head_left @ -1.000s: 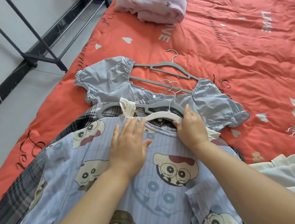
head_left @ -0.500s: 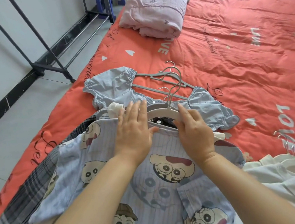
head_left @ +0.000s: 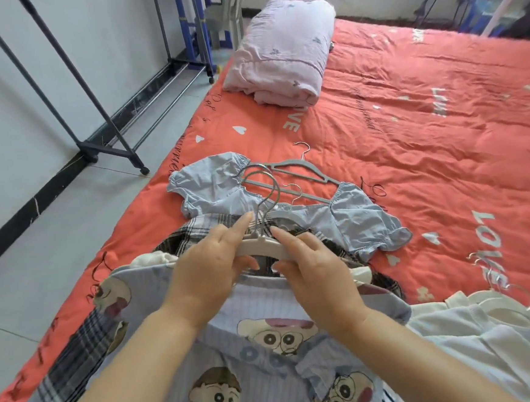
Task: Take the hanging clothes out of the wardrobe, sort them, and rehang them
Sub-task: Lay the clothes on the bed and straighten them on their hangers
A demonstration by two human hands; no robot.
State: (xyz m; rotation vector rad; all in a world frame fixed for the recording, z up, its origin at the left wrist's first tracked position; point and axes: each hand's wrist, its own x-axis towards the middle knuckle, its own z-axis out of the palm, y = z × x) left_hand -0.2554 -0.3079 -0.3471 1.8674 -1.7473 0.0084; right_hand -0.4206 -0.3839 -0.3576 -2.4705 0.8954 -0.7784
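Note:
A light blue cartoon-print shirt [head_left: 269, 352] lies on the bed in front of me, on top of a plaid garment [head_left: 78, 342]. A white hanger [head_left: 265, 246] sits at its collar, its metal hooks rising toward the far side. My left hand [head_left: 205, 269] grips the hanger's left half. My right hand [head_left: 313, 266] pinches its right half. Beyond lies a pale blue puff-sleeved top [head_left: 338, 220] with a grey hanger [head_left: 299, 174] on it.
The bed has a red quilt [head_left: 410, 126] with a folded pink blanket [head_left: 283, 47] at its far end. A dark clothes rack [head_left: 102, 118] stands on the floor at left. More light garments and white hangers [head_left: 504, 318] lie at the right.
Both hands have moved from the shirt's collar onto the white hanger and lifted it a little. My view has tilted up, showing more of the room.

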